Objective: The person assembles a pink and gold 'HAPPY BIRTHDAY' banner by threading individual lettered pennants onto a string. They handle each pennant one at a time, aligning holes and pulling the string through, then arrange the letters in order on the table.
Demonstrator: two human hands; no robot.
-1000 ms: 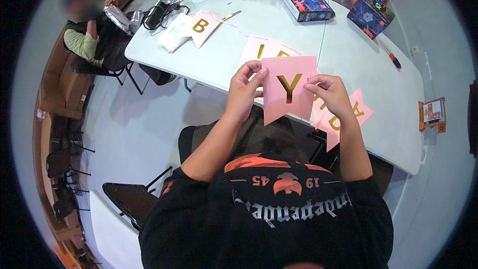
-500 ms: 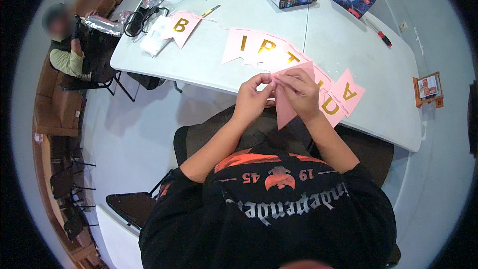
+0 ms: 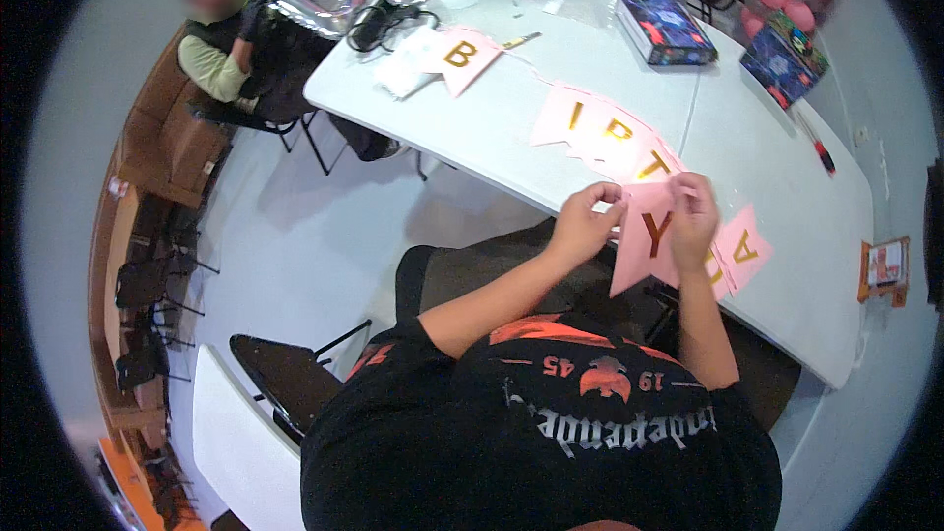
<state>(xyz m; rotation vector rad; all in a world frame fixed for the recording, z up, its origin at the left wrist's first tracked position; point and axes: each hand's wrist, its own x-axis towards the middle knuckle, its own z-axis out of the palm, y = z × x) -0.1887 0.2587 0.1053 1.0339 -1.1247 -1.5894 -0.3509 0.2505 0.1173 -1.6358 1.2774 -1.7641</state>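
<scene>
A pink swallow-tailed pennant (image 3: 640, 254) with a gold letter hangs facing me at the table's near edge. My left hand (image 3: 586, 224) pinches its upper left corner between thumb and fingertips. At the upper right corner, my right hand (image 3: 694, 219) is closed on the same pennant. More pink pennants (image 3: 588, 124) on a ribbon lie across the table behind my hands, partly overlapping. Another pennant (image 3: 458, 56) of the string lies farther left, and one more (image 3: 747, 245) rests just right of my right hand.
On the white table (image 3: 462, 133) are a box cutter (image 3: 521, 40), a white plastic packet (image 3: 405, 69), a black cable (image 3: 388, 26), a dark box (image 3: 667, 29), another box (image 3: 784, 59) and a red-handled screwdriver (image 3: 822, 155). A person (image 3: 241, 64) sits at the left holding silver foil.
The pennant, formerly folded or edge-on between my close-set hands, is now spread with its lettered face toward me. My hands have moved apart along its top. The view has shifted left.
</scene>
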